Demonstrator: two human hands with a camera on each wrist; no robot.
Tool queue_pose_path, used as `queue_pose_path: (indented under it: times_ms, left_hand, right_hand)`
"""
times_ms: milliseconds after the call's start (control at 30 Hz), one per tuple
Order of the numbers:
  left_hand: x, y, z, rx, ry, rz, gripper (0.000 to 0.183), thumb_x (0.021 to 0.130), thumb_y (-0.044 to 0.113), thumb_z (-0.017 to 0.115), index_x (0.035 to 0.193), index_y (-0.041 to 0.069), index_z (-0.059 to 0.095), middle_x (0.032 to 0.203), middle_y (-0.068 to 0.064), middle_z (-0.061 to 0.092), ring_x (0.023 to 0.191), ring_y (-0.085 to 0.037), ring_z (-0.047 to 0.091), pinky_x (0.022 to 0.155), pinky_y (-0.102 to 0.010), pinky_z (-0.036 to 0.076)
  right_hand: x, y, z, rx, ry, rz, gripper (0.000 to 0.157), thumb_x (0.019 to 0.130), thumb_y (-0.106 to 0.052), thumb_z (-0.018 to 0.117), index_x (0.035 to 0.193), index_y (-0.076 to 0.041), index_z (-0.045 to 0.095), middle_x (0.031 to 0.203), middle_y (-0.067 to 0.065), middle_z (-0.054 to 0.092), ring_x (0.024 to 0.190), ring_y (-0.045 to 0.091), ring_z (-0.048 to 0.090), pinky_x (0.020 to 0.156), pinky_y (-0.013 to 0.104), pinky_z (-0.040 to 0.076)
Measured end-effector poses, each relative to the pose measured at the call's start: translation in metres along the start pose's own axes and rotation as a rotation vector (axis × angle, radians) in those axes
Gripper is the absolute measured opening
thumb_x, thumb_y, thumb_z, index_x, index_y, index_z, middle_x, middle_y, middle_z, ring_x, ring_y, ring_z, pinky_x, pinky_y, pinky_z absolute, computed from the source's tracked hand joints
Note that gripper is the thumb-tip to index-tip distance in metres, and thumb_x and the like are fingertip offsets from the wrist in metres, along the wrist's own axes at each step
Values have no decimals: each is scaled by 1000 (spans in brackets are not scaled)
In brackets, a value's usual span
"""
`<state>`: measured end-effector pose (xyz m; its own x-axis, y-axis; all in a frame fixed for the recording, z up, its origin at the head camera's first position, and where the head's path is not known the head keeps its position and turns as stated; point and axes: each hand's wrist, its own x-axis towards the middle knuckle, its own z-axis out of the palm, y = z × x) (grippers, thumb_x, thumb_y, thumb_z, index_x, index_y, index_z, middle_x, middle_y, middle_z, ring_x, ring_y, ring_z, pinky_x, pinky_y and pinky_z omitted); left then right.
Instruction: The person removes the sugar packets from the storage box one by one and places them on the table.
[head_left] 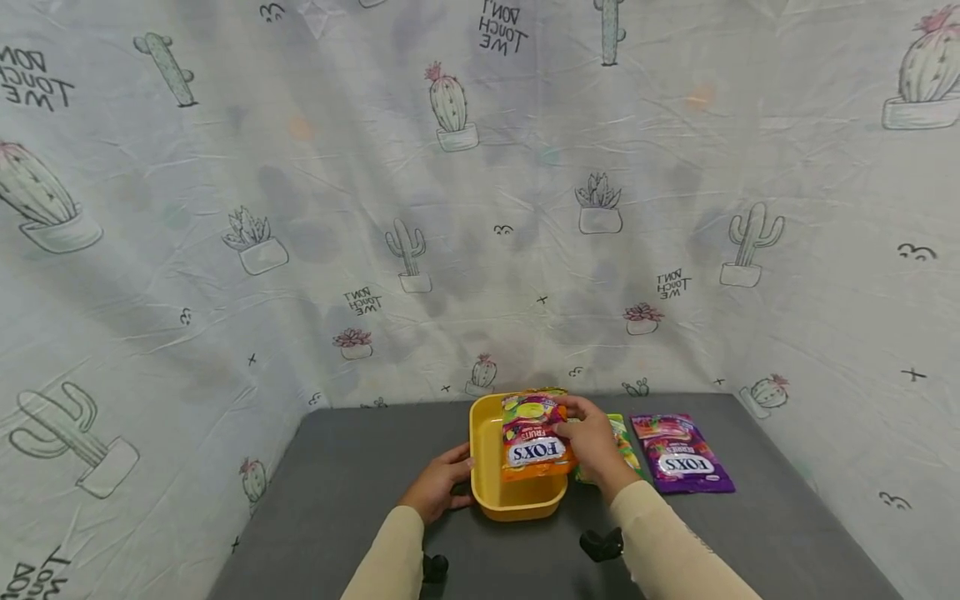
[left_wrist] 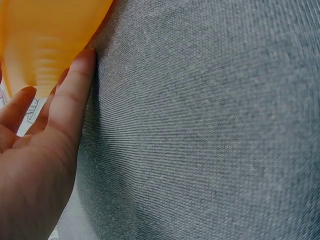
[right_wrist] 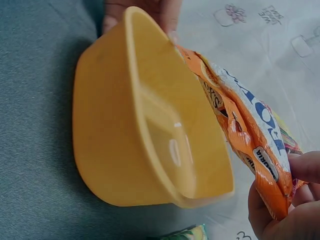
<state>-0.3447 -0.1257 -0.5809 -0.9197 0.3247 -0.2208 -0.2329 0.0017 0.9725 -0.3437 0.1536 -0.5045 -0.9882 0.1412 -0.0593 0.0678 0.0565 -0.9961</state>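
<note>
A yellow plastic container (head_left: 482, 467) stands on the grey table. My left hand (head_left: 439, 485) is at its left side; in the left wrist view the extended fingers (left_wrist: 70, 100) touch the outer wall. My right hand (head_left: 596, 442) pinches an orange-and-red bag of Fox's fruit candy (head_left: 531, 437) by its right edge, thumb on the printed face. The bag is tilted above the container's opening and covers part of it. From the right wrist, the container (right_wrist: 105, 130) shows a bare stretch of its inside, and the candy bag (right_wrist: 250, 127) lies over its rim.
A purple Fox's berries bag (head_left: 682, 454) lies flat at the right. Between it and the container, a green-and-yellow bag (head_left: 624, 442) is partly hidden behind my right hand. Another colourful packet edge (head_left: 551, 390) peeks out behind the held bag. A cactus-print curtain (head_left: 480, 250) hangs behind the table.
</note>
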Motion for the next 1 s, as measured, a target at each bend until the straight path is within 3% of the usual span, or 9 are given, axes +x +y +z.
queue_pose_path:
  times_ms: [333,1000]
  left_hand:
    - [0,-2,-3,6,-13,8,69,92,40,61,150,14,33,145,-12,39,122,-30,48,80,-49,51]
    - [-5,3,-1,17,-26,12,65,96,37,58,151,14,31,146,-12,39,122,-29,48,82,-49,50]
  right_hand:
    - [0,-6,-17,94,-10,8,41,91,-3,63,127,-21,60,120,13,48,101,35,57,73,42,55]
    - [-12,2,-52,110,-37,29,44,93,-6,61,134,-20,54,129,13,44,101,34,58,77,41,54]
